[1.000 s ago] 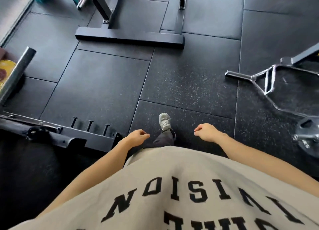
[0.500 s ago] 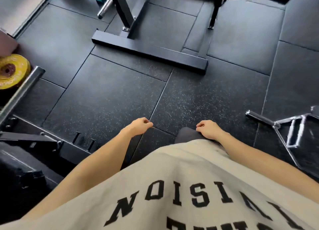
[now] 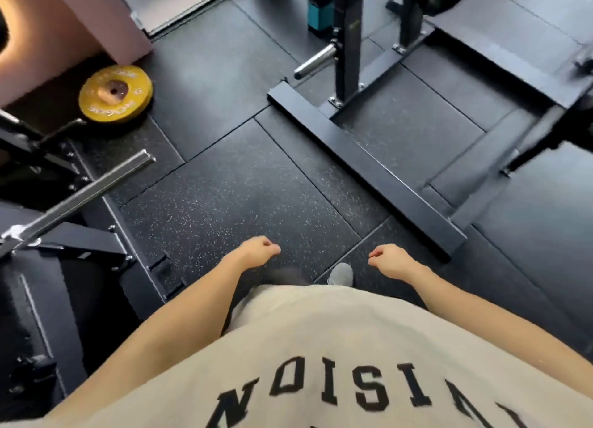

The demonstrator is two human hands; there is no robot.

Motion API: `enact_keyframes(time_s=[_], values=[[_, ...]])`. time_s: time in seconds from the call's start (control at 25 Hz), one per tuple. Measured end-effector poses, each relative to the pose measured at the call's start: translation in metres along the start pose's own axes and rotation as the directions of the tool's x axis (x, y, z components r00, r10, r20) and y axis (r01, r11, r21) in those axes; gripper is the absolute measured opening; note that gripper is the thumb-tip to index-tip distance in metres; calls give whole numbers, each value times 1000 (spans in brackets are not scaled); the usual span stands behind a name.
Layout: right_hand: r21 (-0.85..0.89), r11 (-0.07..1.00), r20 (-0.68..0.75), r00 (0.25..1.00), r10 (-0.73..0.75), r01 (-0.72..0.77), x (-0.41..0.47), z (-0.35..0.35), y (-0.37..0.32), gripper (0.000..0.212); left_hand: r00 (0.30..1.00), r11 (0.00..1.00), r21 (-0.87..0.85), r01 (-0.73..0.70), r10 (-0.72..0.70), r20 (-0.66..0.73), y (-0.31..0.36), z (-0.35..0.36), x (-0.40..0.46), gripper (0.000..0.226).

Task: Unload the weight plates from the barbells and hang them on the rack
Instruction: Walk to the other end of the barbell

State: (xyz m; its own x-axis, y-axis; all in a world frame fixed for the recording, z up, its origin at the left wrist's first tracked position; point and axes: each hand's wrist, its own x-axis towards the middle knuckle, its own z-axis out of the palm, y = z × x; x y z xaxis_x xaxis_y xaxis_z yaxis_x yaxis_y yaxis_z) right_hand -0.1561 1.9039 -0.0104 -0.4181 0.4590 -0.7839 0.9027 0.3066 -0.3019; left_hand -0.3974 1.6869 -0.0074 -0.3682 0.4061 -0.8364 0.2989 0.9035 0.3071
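left grip (image 3: 260, 251) empty | right grip (image 3: 390, 262) empty | one yellow plate (image 3: 115, 94)

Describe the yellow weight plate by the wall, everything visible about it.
The yellow weight plate is a round disc lying flat on the dark speckled rubber floor, at the upper left near a pink wall. Its face carries faint raised lettering around the ring, too blurred to read. The centre has a paler hub with a small dark hole. It looks rubber-coated. No hand touches it; it lies apart from the bare barbell sleeve.
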Motion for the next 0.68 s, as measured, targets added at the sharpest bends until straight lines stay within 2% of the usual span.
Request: enact_keyframes(time_s=[0.08,0.16,0.28,0.44,0.56,0.68], values=[[-78,995,4,998,-55,55,42,-52,-49,25,993,987,-159,33,-51,-110,5,-44,23,37],[-145,983,43,994,-104,110,83,-85,-99,25,991,970,-235,64,-90,-100,2,-76,45,33],[-237,960,97,987,-131,151,146,-115,-165,27,987,953,-276,120,-144,-67,-8,-122,87,27],[-375,904,172,974,-149,204,225,-152,-275,28,984,950,-269,157,-173,-36,-24,-217,148,37],[-401,878,162,963,-214,262,256,-186,-358,28,981,939,-297,171,-191,-41,-33,-293,169,40],[-417,852,151,948,-279,317,292,-215,-441,29,976,905,-396,158,-205,-78,-42,-365,186,38]])
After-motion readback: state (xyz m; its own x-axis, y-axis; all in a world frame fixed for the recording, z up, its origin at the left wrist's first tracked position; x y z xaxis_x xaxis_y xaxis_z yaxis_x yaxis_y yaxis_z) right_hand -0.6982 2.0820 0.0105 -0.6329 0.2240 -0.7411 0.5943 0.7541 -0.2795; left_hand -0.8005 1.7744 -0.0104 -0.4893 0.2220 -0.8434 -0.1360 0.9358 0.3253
